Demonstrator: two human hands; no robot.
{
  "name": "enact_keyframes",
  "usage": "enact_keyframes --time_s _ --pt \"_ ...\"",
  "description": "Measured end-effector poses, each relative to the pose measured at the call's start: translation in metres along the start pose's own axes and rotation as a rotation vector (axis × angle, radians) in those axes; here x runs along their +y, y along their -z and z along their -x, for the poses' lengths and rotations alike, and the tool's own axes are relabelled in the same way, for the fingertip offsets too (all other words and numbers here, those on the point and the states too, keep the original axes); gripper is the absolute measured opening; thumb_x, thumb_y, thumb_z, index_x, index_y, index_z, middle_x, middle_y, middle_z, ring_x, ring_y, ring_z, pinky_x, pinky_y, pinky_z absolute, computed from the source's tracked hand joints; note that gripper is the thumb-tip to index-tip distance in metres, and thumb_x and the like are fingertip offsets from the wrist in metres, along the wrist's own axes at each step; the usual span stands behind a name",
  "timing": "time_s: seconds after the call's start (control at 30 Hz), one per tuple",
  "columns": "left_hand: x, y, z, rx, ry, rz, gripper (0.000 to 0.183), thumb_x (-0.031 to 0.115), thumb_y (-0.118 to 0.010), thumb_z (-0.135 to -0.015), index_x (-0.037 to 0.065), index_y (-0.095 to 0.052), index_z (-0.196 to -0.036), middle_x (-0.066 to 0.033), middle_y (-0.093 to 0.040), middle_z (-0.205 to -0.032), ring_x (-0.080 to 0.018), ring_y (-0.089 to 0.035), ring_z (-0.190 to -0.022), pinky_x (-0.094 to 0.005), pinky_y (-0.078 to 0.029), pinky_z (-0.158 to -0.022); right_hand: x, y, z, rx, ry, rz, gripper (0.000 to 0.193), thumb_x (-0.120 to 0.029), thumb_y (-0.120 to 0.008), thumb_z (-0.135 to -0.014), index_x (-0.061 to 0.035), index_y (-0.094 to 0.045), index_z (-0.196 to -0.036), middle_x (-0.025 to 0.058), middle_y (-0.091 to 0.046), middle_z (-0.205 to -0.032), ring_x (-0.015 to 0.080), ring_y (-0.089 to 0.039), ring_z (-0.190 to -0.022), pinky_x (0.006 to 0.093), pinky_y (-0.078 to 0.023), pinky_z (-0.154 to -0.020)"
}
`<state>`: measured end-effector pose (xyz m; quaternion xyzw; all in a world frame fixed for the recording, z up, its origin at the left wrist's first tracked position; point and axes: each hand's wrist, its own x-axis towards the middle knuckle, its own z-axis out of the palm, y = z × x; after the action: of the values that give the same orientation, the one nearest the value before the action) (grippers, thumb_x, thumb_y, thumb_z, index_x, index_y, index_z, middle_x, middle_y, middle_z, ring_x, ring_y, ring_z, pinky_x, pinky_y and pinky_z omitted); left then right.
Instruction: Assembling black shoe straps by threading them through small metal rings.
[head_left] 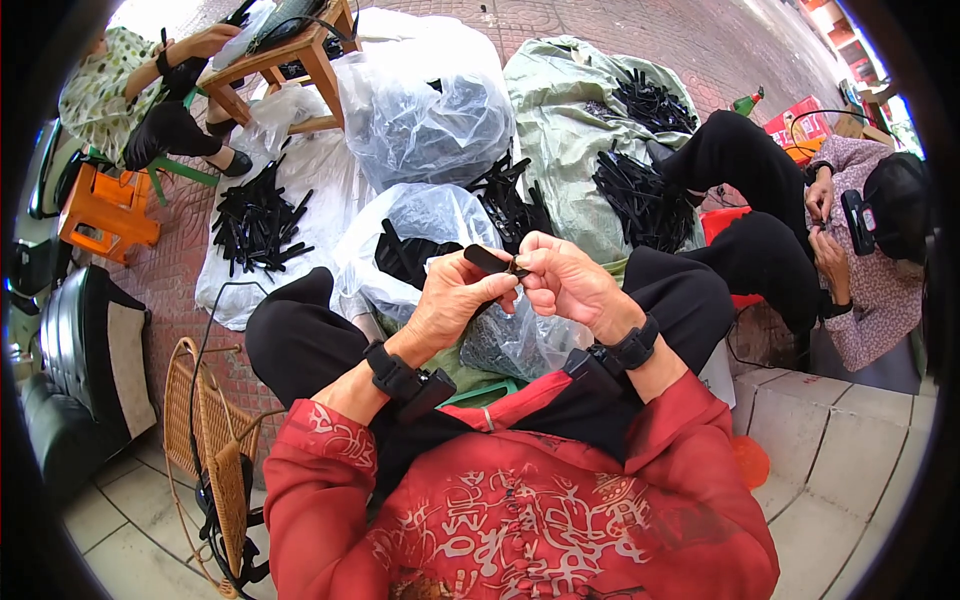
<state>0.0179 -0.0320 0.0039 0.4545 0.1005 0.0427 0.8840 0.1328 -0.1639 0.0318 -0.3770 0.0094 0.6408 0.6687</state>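
Note:
In front of my chest, my left hand (450, 300) pinches a flat black strip (484, 259) with a rounded end, which sticks up past the thumb and forefinger. My right hand (568, 285) has its thumb and fingertips closed on the strip's other end, where a small dark part shows between the two hands. Just beyond my hands stands an open clear plastic bag (425, 208) with several black strips (400, 255) inside. Another clear bag (525, 340) with dark small pieces lies below my hands, between my knees.
Heaps of black strips lie on white sheeting (230, 290) at left and green sacking (550, 110) at right. A large clear bag (425, 120) stands ahead. Co-workers sit at far left and right. An orange stool (105, 210), a wicker chair (215, 450) and tiled steps (830, 440) flank me.

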Motion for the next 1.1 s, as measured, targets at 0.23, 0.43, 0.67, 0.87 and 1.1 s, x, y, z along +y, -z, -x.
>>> enact_keyframes --time_s 0.23,0.43,0.67,0.87,1.1 --pt "0.003 -0.002 -0.002 0.007 0.048 0.109 0.018 0.005 -0.059 -0.077 -0.002 -0.057 -0.094 -0.0074 -0.058 -0.071 -0.0105 -0.050 -0.055 -0.0211 -0.041 -0.051 -0.004 -0.004 0.001 0.051 0.114 0.223 0.008 -0.008 -0.055 -0.079 -0.0038 -0.049 -0.081 0.0044 -0.051 -0.055 0.0120 -0.048 -0.039 0.0219 -0.036 -0.034" --pt "0.003 -0.002 -0.002 -0.014 0.018 0.039 0.016 0.005 -0.059 -0.077 -0.003 -0.058 -0.091 -0.0066 -0.057 -0.068 -0.0095 -0.049 -0.055 -0.0202 -0.039 -0.051 -0.006 -0.001 0.002 -0.013 0.062 0.229 0.011 -0.008 -0.056 -0.079 -0.0048 -0.046 -0.084 0.0049 -0.051 -0.056 0.0125 -0.050 -0.040 0.0223 -0.038 -0.033" --pt "0.007 0.003 -0.002 -0.047 0.023 -0.002 0.012 0.005 -0.060 -0.076 -0.001 -0.060 -0.087 -0.0047 -0.057 -0.068 -0.0078 -0.048 -0.055 -0.0201 -0.039 -0.051 -0.004 0.001 0.003 -0.044 0.059 0.248 0.017 -0.010 -0.056 -0.080 -0.0066 -0.044 -0.092 0.0057 -0.054 -0.059 0.0134 -0.053 -0.044 0.0235 -0.042 -0.036" --pt "0.009 0.006 -0.002 -0.051 0.173 0.111 0.012 0.006 -0.062 -0.075 0.000 -0.060 -0.085 -0.0028 -0.057 -0.068 -0.0076 -0.048 -0.056 -0.0208 -0.039 -0.053 0.002 -0.001 0.006 -0.075 0.156 0.319 0.021 -0.014 -0.056 -0.081 -0.0059 -0.043 -0.095 0.0059 -0.055 -0.062 0.0139 -0.054 -0.047 0.0237 -0.044 -0.039" --pt "0.006 0.009 -0.003 -0.042 0.206 0.185 0.008 0.005 -0.063 -0.074 0.001 -0.059 -0.080 -0.0044 -0.057 -0.068 -0.0096 -0.049 -0.056 -0.0215 -0.041 -0.052 0.000 -0.002 0.005 -0.136 0.150 0.337 0.021 -0.013 -0.056 -0.081 -0.0049 -0.042 -0.095 0.0059 -0.054 -0.063 0.0137 -0.055 -0.050 0.0235 -0.044 -0.040"
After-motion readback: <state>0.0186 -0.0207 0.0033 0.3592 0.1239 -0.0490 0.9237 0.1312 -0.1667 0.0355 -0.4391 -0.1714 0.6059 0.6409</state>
